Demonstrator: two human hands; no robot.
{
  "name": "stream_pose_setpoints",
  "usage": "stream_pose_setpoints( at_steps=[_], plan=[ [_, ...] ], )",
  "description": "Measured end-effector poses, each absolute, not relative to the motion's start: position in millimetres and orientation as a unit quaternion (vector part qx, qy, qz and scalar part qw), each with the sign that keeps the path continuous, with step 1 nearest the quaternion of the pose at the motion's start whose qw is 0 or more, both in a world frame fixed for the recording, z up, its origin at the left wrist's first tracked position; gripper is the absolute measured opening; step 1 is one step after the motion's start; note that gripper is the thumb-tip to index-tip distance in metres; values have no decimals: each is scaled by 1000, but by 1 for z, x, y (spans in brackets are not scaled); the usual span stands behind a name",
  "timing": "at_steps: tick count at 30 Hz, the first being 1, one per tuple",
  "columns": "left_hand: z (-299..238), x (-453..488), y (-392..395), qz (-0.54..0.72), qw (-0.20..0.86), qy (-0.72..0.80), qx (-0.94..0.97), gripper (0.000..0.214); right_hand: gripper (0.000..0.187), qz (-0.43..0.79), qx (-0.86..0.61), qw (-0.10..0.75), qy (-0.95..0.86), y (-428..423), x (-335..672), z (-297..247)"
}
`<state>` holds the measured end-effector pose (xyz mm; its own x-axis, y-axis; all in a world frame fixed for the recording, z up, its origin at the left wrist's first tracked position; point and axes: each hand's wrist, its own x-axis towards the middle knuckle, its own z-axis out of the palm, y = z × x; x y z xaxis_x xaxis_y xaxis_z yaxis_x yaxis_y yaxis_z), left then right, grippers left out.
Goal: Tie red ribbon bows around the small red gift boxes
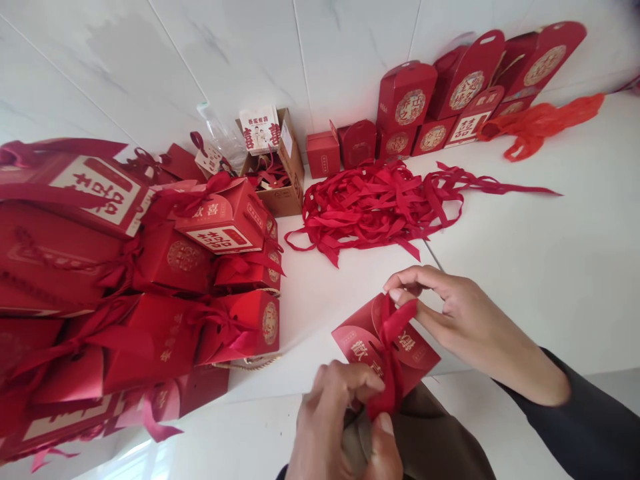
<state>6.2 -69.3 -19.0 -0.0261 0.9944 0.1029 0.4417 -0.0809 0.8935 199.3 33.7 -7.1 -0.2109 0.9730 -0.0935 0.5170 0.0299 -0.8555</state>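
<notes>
A small red gift box [417, 357] with pale characters on its top sits in front of me at the table's near edge. Across its middle runs a red ribbon [393, 353], looped over the lid. My left hand [340, 413] pinches the ribbon's near part, beside the box's lower left side. At the far side, my right hand [440, 307] holds the ribbon between thumb and fingertips. The underside of the box is hidden.
Tied red boxes [165, 320] are piled at the left. Loose red ribbons [370, 207] lie in a heap beyond the box. Along the wall stand a cardboard carton [283, 200], more red boxes [407, 97] and an orange-red plastic bag [545, 127].
</notes>
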Motion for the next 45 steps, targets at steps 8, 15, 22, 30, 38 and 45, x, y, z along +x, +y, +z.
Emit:
stream_pose_setpoints(
  at_steps=[8, 15, 22, 30, 38, 45],
  plan=[
    [-10, -7, -17, 404, 237, 554, 688, 20, 31, 285, -584, 282, -706, -4, 205, 7],
    [-24, 15, 0, 421, 341, 550, 636, 8, 12, 259, -542, 229, -766, -29, 188, -8],
    [-33, 17, -6, 486, 415, 579, 506, 18, 16, 398, -543, 203, -711, -32, 183, 2],
    [-28, 18, -6, 466, 352, 574, 574, 8, 17, 443, -545, 176, -690, -35, 185, 4],
    [-30, 14, -1, 557, 425, 558, 445, 16, 23, 491, -498, 167, -695, -28, 199, 12],
    [-26, 10, -43, 505, 175, 610, 585, 19, 36, 362, -552, 259, -705, 6, 194, -5]
  ],
)
